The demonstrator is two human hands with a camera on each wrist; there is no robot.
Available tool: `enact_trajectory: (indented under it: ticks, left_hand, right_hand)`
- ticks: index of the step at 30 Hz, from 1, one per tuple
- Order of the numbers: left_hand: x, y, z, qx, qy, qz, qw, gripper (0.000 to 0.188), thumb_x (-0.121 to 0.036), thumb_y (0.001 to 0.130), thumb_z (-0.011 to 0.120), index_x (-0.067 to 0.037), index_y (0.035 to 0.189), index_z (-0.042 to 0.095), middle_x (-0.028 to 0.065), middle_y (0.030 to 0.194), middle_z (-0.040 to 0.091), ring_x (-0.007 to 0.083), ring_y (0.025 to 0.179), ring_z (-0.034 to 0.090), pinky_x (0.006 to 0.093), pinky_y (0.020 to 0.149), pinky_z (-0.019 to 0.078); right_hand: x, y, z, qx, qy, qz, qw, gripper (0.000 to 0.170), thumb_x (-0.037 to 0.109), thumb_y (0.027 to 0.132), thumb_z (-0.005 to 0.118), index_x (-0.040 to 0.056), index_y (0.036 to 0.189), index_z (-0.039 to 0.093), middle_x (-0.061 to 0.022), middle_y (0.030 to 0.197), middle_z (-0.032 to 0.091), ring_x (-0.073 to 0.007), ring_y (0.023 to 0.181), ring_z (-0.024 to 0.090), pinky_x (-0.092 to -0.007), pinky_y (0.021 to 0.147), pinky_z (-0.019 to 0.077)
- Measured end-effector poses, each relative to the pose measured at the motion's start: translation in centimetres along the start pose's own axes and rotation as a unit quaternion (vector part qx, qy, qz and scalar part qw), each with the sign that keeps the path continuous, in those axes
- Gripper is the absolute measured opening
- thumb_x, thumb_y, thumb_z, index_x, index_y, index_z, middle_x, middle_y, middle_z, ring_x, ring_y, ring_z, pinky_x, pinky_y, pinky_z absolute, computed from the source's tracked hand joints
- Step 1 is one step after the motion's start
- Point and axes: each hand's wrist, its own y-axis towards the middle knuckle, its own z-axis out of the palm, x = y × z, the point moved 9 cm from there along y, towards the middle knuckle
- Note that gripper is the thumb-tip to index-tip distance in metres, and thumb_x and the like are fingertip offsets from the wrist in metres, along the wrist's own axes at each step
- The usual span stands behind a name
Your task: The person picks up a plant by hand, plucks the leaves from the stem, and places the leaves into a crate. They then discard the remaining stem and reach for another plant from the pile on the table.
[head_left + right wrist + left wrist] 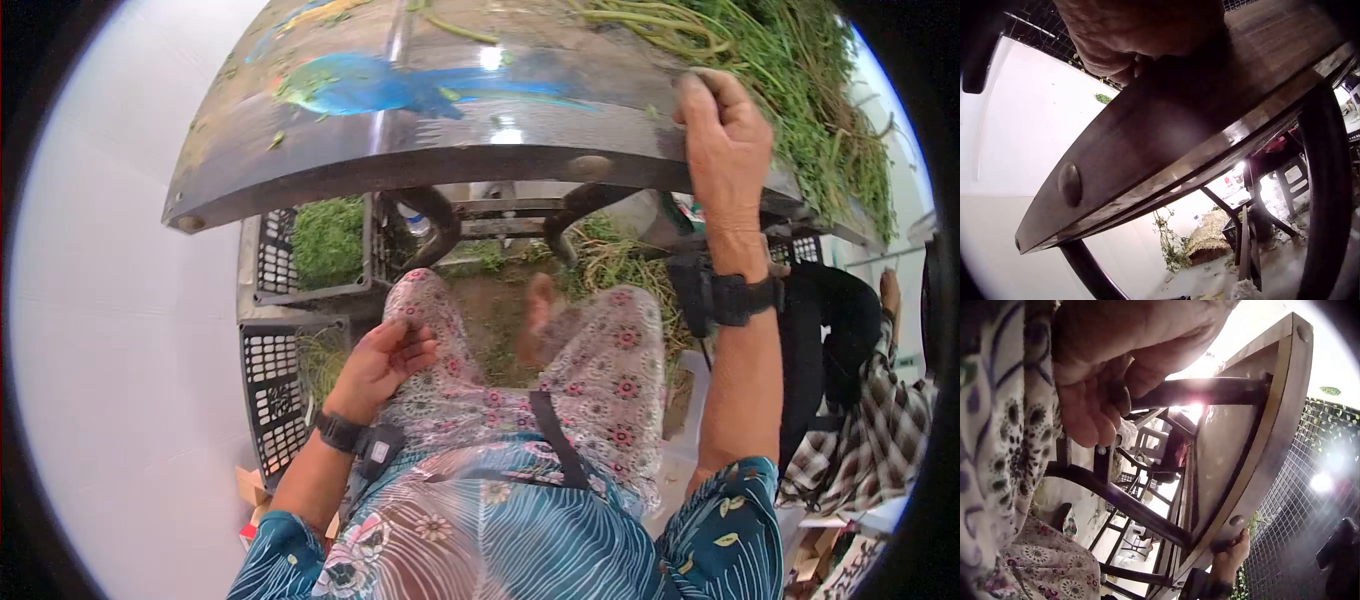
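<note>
My right hand (732, 150) rests on the near edge of a glossy wooden tabletop (600, 125), fingers bent, nothing visible in them. Just beyond it lies a heap of leafy green stems (800, 110). In the right wrist view the back of this hand (1147, 31) covers its fingertips over the table's rim. My left hand (385, 360) hangs loosely curled above the left thigh, palm partly turned up, holding nothing. The left wrist view shows its bent fingers (1091, 412) close to the patterned trousers (1029, 419).
Chopped greens fill a black crate (328, 245) under the table's left side. A second black crate (275, 390) with some stems stands nearer. Loose stems (615, 260) litter the floor beneath. A long blue patch (350, 85) shows on the tabletop. Another person in a checked garment (850, 460) is at right.
</note>
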Motion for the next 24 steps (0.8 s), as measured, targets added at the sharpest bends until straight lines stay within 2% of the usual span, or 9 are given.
enact_trajectory:
  ticks: [4,9,13,14,16,17,19,21,24]
  left_hand:
    - [-0.3,-0.2,0.2,0.019,0.010,0.017,1.000,0.021,-0.018,0.091,0.046,-0.001,0.102,0.053,0.0128,0.094,0.060,0.0259,0.085,0.061,0.0394,0.077,0.0520]
    - [-0.9,-0.7,-0.9,-0.011,0.009,0.019,1.000,0.024,-0.023,0.092,0.047,-0.002,0.099,0.056,0.0105,0.090,0.060,0.0234,0.082,0.060,0.0373,0.076,0.0524]
    - [-0.8,-0.7,-1.8,-0.020,-0.005,0.030,0.999,0.023,-0.024,0.092,0.047,-0.003,0.095,0.056,0.0099,0.089,0.060,0.0226,0.080,0.059,0.0383,0.071,0.0515]
    - [-0.4,-0.3,-2.4,-0.013,-0.010,0.031,0.999,0.023,-0.024,0.092,0.047,-0.003,0.094,0.056,0.0096,0.089,0.060,0.0225,0.079,0.059,0.0386,0.070,0.0512]
    - [-1.0,-0.7,-1.8,-0.012,-0.011,0.029,0.999,0.021,-0.024,0.092,0.046,-0.005,0.093,0.055,0.0086,0.089,0.060,0.0226,0.077,0.059,0.0395,0.067,0.0505]
    - [-1.3,-0.6,-1.0,0.046,-0.008,0.030,0.998,0.020,-0.023,0.091,0.047,-0.005,0.096,0.054,0.0076,0.090,0.060,0.0218,0.077,0.059,0.0376,0.068,0.0507]
    - [-3.6,-2.2,1.8,0.028,0.051,0.078,0.995,0.019,-0.022,0.089,0.052,-0.004,0.095,0.054,0.0073,0.088,0.061,0.0206,0.078,0.060,0.0352,0.069,0.0507]
    - [-6.7,-3.9,6.1,0.053,0.120,0.152,0.980,0.019,-0.019,0.089,0.051,-0.003,0.097,0.055,0.0078,0.087,0.061,0.0187,0.077,0.059,0.0326,0.070,0.0492]
    - [-11.2,-7.4,12.9,0.070,0.300,0.281,0.909,0.019,-0.016,0.089,0.050,-0.001,0.096,0.057,0.0076,0.086,0.061,0.0167,0.078,0.058,0.0289,0.072,0.0468]
  right_hand:
    - [-0.1,0.0,-0.4,0.003,-0.006,0.000,1.000,0.020,0.018,0.082,0.057,-0.0010,0.086,0.062,-0.0050,0.069,0.061,-0.0079,0.061,0.054,-0.0237,0.058,0.0441]
    - [0.4,-0.2,-0.3,0.023,-0.009,0.024,0.999,0.019,0.017,0.080,0.058,-0.0007,0.085,0.062,-0.0075,0.067,0.062,-0.0092,0.061,0.056,-0.0247,0.058,0.0449]
    - [1.0,-0.2,-0.4,-0.003,-0.032,-0.027,0.999,0.016,0.014,0.080,0.057,-0.0004,0.084,0.061,-0.0106,0.068,0.062,-0.0141,0.060,0.057,-0.0263,0.058,0.0452]
    - [1.1,-0.3,-0.5,0.004,-0.042,-0.009,0.999,0.014,0.012,0.079,0.057,-0.0004,0.084,0.061,-0.0133,0.071,0.062,-0.0187,0.063,0.059,-0.0285,0.061,0.0460]
    - [1.4,-0.3,-0.7,0.008,-0.085,-0.013,0.996,0.014,0.012,0.079,0.057,-0.0003,0.086,0.061,-0.0149,0.074,0.062,-0.0211,0.065,0.059,-0.0307,0.063,0.0462]
    - [1.3,-0.2,-0.6,0.005,-0.083,-0.036,0.996,0.015,0.012,0.079,0.057,-0.0003,0.088,0.060,-0.0160,0.076,0.062,-0.0239,0.068,0.059,-0.0327,0.065,0.0460]
    - [1.2,-0.3,-0.4,0.014,-0.028,0.003,1.000,0.012,0.008,0.080,0.057,-0.0017,0.087,0.059,-0.0092,0.069,0.060,-0.0120,0.060,0.053,-0.0261,0.057,0.0441]
    - [1.0,-0.2,-0.2,0.038,-0.005,0.041,0.998,0.011,0.007,0.081,0.057,-0.0022,0.087,0.059,-0.0037,0.067,0.057,-0.0056,0.060,0.048,-0.0222,0.055,0.0417]
    - [-0.2,-0.4,0.1,0.053,0.066,0.090,0.992,0.012,0.007,0.081,0.057,-0.0024,0.087,0.059,-0.0019,0.067,0.056,-0.0046,0.060,0.047,-0.0216,0.054,0.0408]
